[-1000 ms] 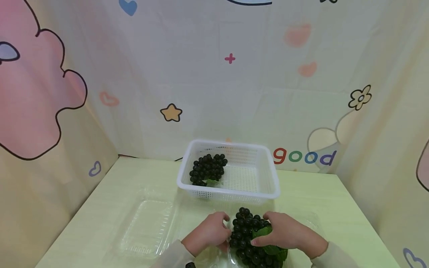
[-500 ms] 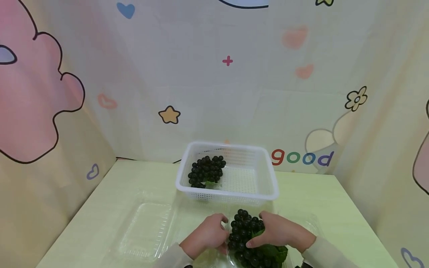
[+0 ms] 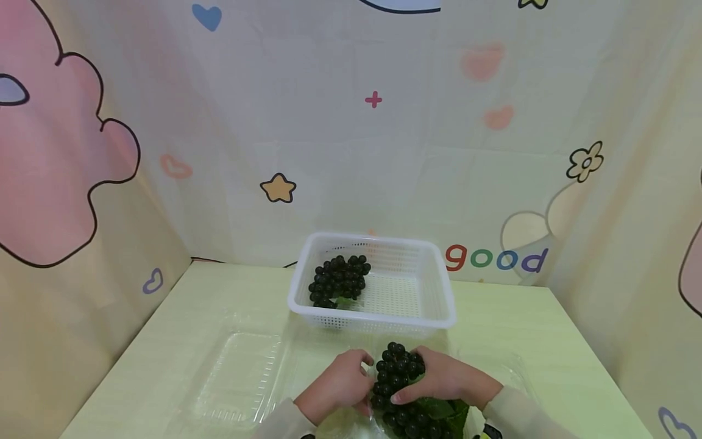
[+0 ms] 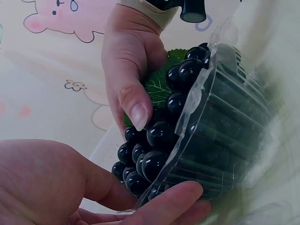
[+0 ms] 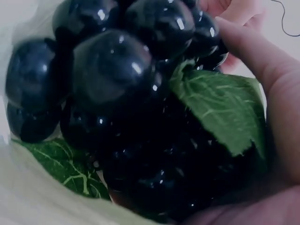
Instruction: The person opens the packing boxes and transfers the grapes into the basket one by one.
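A bunch of dark grapes (image 3: 403,369) with green leaves sits in a clear plastic box (image 4: 229,117) near the front of the table. My right hand (image 3: 441,379) grips the bunch from the right, its thumb lying across the grapes. On the left, my left hand (image 3: 344,383) holds the rim of the box, with fingers on the outside of its wall in the left wrist view. Close up in the right wrist view are the grapes (image 5: 112,70) and a leaf (image 5: 225,108) beside my right hand. The lower part of the box is out of the head view.
Behind the hands stands a white perforated basket (image 3: 373,317) with another dark grape bunch (image 3: 340,277) at its left side. A clear plastic tray (image 3: 238,378) lies to the left on the pale table (image 3: 164,341). Clear plastic (image 3: 515,369) shows right of the hands. A printed curtain surrounds the table.
My right hand has shifted left toward my left hand, and the top of the grape bunch now looks narrower and closer to it. The left hand stays almost in place.
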Demonstrator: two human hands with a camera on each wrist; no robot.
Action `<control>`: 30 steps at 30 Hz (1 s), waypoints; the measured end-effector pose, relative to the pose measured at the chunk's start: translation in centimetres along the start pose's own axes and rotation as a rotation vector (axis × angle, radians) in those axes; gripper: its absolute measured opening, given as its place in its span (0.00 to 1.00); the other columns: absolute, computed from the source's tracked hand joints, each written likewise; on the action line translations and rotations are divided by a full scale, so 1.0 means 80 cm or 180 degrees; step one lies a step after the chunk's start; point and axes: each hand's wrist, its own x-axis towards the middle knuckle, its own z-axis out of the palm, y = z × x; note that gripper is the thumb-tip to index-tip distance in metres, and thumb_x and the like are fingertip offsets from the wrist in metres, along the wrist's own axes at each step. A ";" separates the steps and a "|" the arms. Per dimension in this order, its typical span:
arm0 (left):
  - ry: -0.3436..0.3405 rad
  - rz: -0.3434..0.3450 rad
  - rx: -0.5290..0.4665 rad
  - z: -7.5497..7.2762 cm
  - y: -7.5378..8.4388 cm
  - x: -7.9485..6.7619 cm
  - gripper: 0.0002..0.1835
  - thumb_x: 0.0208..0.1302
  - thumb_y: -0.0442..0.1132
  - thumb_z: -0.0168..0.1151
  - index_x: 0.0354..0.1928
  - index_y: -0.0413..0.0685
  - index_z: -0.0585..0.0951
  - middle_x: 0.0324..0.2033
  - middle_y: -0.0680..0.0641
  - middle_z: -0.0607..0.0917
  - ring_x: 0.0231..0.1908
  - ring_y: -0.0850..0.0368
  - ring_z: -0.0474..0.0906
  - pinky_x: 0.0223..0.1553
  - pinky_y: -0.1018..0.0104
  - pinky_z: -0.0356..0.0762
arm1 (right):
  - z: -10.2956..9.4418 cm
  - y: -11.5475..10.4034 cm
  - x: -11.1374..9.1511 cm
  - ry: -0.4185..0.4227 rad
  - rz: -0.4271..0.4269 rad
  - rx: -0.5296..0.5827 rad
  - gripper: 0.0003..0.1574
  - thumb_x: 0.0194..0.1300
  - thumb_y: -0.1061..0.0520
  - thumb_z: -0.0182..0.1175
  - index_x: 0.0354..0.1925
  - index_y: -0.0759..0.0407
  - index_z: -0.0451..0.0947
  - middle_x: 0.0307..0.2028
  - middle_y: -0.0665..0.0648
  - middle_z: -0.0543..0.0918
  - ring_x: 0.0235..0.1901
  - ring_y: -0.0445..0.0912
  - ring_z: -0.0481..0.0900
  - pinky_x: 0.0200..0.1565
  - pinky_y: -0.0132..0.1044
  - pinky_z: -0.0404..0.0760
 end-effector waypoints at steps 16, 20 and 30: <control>0.0012 0.0001 -0.0112 0.002 -0.003 0.004 0.20 0.65 0.28 0.58 0.59 0.30 0.75 0.34 0.43 0.87 0.22 0.45 0.88 0.44 0.54 0.87 | 0.002 0.016 0.021 -0.0087 0.0066 0.0544 0.56 0.53 0.47 0.80 0.72 0.63 0.65 0.72 0.67 0.67 0.70 0.63 0.67 0.67 0.62 0.71; 0.0043 0.0028 -0.0080 0.002 -0.004 0.004 0.19 0.64 0.28 0.57 0.57 0.31 0.76 0.36 0.42 0.87 0.23 0.44 0.88 0.44 0.53 0.87 | 0.005 0.018 0.025 -0.0044 0.0142 0.0781 0.51 0.56 0.47 0.77 0.71 0.62 0.67 0.67 0.66 0.71 0.62 0.58 0.74 0.62 0.58 0.76; 0.0107 0.0126 0.0024 0.000 -0.004 0.002 0.16 0.65 0.27 0.56 0.54 0.30 0.77 0.36 0.40 0.88 0.23 0.43 0.88 0.45 0.54 0.87 | 0.012 0.024 0.032 -0.0139 0.0214 0.1265 0.52 0.61 0.41 0.72 0.73 0.63 0.63 0.63 0.66 0.77 0.55 0.56 0.82 0.57 0.55 0.82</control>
